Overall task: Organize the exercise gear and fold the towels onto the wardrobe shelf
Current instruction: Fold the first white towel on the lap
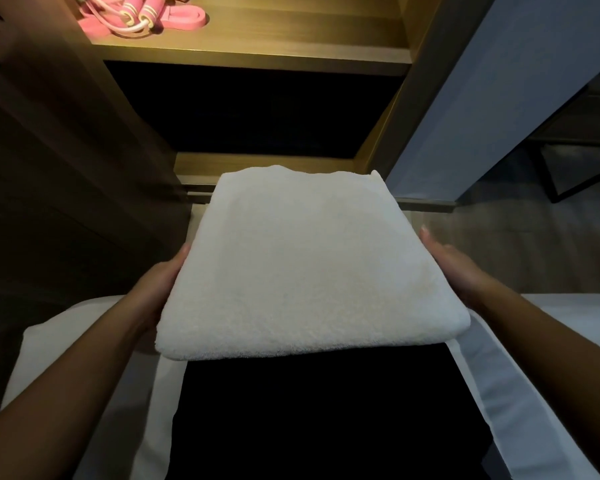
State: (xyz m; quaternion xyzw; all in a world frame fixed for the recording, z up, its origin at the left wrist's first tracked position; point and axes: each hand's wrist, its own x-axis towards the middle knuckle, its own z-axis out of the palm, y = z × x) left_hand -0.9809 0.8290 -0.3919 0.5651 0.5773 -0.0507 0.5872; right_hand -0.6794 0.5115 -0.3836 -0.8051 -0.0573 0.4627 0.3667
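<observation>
A folded white towel [302,268] is held level in front of the open wardrobe, below the lit shelf. My left hand [160,282] supports its left edge and my right hand [454,268] its right edge; most fingers are hidden under the cloth. On the lit wooden wardrobe shelf [257,46] at the top lie a pink jump rope [136,12] and a pink resistance band [184,17].
Below the lit shelf is a dark compartment [257,109] with a wooden lower ledge [264,164]. A dark wardrobe door [49,150] stands on the left, a pale wall panel [482,98] on the right. White bedding [84,358] lies beneath my arms.
</observation>
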